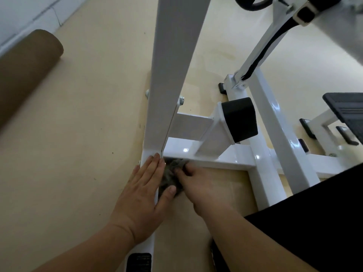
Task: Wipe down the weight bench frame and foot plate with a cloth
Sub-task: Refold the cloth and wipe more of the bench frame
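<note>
Cloth [170, 173], grey and bunched, is sitting in the inner corner where the white crossbar [216, 154] is meeting the floor rail [150, 246] at the foot of the upright post [174, 65]. The crossbar's long axis is running off to the right, so the right hand [202, 185] is the nearer one, its fingers curling round the cloth. The left hand [143, 185] is lying flat and relaxed on the floor rail, its thumb touching the cloth.

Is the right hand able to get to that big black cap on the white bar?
Probably yes. The right hand, holding the cloth, sits close to the black cap, with only the low crossbar between.
</note>
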Motion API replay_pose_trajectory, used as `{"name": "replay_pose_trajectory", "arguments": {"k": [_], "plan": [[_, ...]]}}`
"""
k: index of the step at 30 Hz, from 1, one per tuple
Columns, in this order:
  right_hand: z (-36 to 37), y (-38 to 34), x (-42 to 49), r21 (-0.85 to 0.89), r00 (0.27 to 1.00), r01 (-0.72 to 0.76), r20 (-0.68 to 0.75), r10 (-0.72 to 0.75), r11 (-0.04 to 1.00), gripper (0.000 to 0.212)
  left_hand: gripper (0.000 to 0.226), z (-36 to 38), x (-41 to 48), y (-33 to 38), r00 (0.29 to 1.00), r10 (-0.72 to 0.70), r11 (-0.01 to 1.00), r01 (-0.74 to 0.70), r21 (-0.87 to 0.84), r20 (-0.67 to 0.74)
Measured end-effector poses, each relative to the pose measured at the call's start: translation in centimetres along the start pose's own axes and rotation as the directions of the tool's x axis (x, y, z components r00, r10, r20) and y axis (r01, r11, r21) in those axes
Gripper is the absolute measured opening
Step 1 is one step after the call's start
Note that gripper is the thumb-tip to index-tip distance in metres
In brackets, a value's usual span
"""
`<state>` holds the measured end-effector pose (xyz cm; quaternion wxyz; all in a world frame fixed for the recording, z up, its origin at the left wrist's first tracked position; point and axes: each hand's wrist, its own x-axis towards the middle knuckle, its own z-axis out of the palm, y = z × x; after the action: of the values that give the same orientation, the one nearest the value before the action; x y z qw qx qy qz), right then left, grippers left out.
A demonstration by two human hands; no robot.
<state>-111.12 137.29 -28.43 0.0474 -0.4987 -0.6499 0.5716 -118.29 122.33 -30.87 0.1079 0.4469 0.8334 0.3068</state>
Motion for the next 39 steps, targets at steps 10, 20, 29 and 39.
{"name": "replay_pose_trajectory", "arguments": {"k": [10,20,29,39], "plan": [[-7.0,1.4,-4.5,0.106,0.992,-0.017,-0.126,0.031,0.994,0.018,0.099,0.2,0.3,1.2,0.995,0.024,0.923,-0.057,0.381,0.093],[-10.6,0.0,-7.2,-0.013,0.984,0.016,-0.175,-0.018,1.0,0.022,0.06,3.5,2.3,9.0,0.973,0.003,0.909,0.094,-0.406,0.232],[-17.0,6.3,-11.2,-0.973,0.964,-0.062,-0.116,-0.241,0.221,0.094,0.063,6.4,1.9,11.7,0.94,-0.093,0.86,0.241,-0.449,0.327],[-17.9,5.6,-9.5,-0.705,0.68,0.145,-0.438,-0.588,0.694,0.055,0.049,8.6,2.7,13.5,0.921,-0.111,0.864,0.275,-0.421,0.373]]}}
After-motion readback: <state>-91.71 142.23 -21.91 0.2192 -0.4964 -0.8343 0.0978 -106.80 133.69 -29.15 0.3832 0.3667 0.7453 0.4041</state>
